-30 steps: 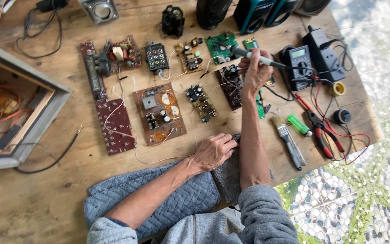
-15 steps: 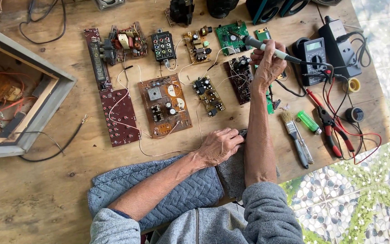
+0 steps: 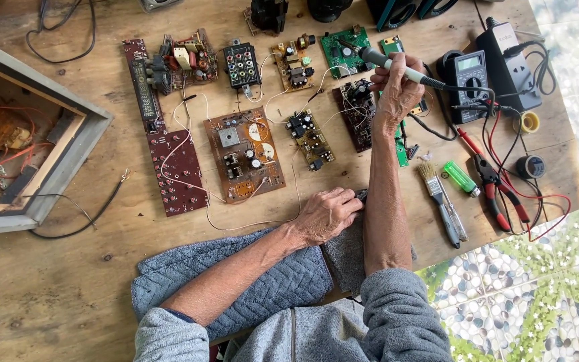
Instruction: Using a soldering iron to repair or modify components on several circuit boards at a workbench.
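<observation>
My right hand grips a soldering iron, its tip pointing left over a green circuit board at the far side of the wooden table. Just under that hand lies a dark circuit board. My left hand rests palm down near the table's front edge, fingers curled over a small dark object on a grey quilted cloth. A brown circuit board with white wires lies just beyond the left hand.
Several more circuit boards spread across the middle. A multimeter with red and black leads, red-handled pliers, a brush and a green lighter lie at the right. An open wooden cabinet stands at the left.
My right hand has kept the soldering iron over the far boards, shifting slightly. The left hand stays on the cloth. The camera has tilted, sliding the table up in view.
</observation>
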